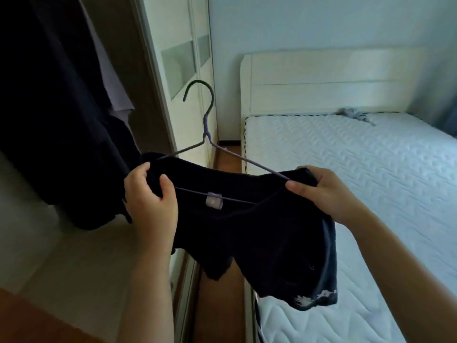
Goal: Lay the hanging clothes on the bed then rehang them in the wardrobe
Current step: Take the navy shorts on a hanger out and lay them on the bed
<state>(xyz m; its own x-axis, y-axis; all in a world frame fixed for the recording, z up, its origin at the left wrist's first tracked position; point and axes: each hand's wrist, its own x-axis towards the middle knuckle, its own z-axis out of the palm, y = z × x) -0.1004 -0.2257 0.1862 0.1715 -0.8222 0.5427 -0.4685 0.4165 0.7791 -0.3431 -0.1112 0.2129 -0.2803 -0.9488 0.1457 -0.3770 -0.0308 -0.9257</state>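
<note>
Holding a dark garment (247, 243) draped on a lavender wire hanger (206, 136), the person faces the gap between wardrobe and bed in the head view. The left hand (148, 201) grips the garment's left shoulder end, fingers curled round the cloth. The right hand (321, 191) pinches the other shoulder, where the hanger's arm slips under the fabric. The hanger's dark hook stands up in the air before the pale wardrobe door (173, 70). A pale clip (214, 200) sits on the lower bar between the hands. The garment's hem hangs over the edge of the bed (358, 174). Dark clothes (49, 107) hang in the wardrobe at left. A small grey crumpled thing (353, 114) lies by the headboard (321, 80).
</note>
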